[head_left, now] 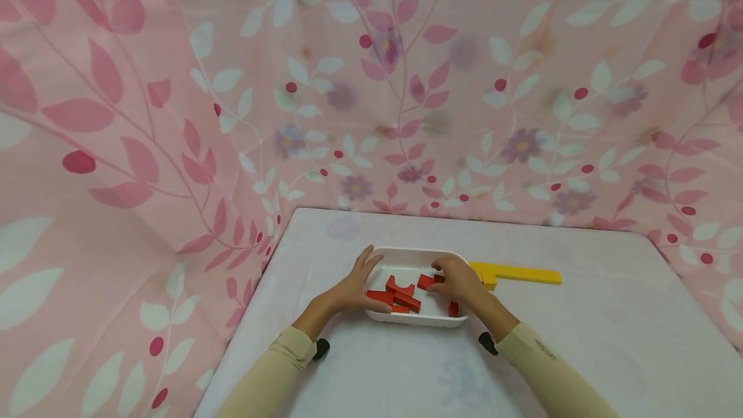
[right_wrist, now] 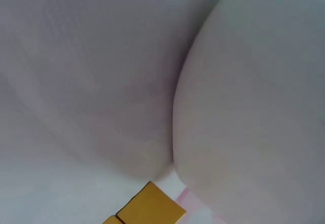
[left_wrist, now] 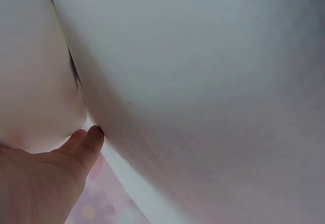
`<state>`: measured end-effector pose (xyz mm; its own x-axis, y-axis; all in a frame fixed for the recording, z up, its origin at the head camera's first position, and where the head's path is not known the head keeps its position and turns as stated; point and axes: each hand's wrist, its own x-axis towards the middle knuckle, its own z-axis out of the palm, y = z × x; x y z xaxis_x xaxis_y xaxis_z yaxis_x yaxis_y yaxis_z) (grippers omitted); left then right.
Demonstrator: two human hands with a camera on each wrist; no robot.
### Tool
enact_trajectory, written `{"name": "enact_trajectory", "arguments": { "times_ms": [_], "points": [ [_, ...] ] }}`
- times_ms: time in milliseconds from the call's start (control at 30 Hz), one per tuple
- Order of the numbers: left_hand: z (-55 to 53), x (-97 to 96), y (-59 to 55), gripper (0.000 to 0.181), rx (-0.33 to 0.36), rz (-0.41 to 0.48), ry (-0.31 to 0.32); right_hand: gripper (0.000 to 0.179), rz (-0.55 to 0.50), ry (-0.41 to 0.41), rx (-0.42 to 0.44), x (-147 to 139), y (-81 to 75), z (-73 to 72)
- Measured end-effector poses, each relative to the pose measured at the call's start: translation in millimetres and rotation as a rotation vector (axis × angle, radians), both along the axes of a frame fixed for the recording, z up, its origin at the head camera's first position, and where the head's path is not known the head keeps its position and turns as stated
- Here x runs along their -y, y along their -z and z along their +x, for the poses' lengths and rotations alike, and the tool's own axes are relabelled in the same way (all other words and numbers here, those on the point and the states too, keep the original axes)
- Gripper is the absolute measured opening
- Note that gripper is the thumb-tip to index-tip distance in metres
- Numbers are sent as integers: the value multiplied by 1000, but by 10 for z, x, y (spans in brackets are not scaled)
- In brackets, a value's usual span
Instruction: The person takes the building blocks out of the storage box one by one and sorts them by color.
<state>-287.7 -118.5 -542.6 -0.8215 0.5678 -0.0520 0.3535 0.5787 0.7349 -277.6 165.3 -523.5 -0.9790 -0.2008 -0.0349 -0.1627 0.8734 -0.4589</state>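
A white tray [head_left: 418, 251] holds several red toy blocks, among them an arched block [head_left: 399, 286] and a long block [head_left: 407, 302]. At the tray's left end is my left hand [head_left: 355, 286], fingers spread along the rim and thumb stretched over the near left corner. In the left wrist view, fingertips [left_wrist: 95, 131] of that hand rest by the tray's pale outer wall. My right hand [head_left: 460, 279] reaches over the right side, its thumb and curled forefinger around a red block [head_left: 439, 278]. Another red block [head_left: 425, 282] lies just left of the thumb.
Yellow blocks [head_left: 525, 274] form a long strip on the white-covered table [head_left: 371, 373], right of the tray. A yellow block [right_wrist: 152, 206] also shows in the right wrist view, near the tray's wall. Floral pink cloth [head_left: 406, 82] hangs behind and to the left.
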Motion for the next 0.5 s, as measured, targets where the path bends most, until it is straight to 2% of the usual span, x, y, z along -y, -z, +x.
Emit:
{"name": "enact_trajectory", "arguments": {
  "times_ms": [100, 233, 400, 500],
  "points": [
    [-2, 0, 0, 118, 1, 4, 3, 51, 122, -25, -21, 18, 21, -7],
    [-14, 0, 7, 118, -4, 4, 1, 42, 207, -58, -46, 18, 21, -6],
    [-26, 6, 8, 119, -9, 7, 6, 35, 220, -78, -52, 15, 18, -14],
    [-21, 17, 0, 119, -6, 4, 1, 39, 156, -79, -56, 12, 31, -16]
  ]
}}
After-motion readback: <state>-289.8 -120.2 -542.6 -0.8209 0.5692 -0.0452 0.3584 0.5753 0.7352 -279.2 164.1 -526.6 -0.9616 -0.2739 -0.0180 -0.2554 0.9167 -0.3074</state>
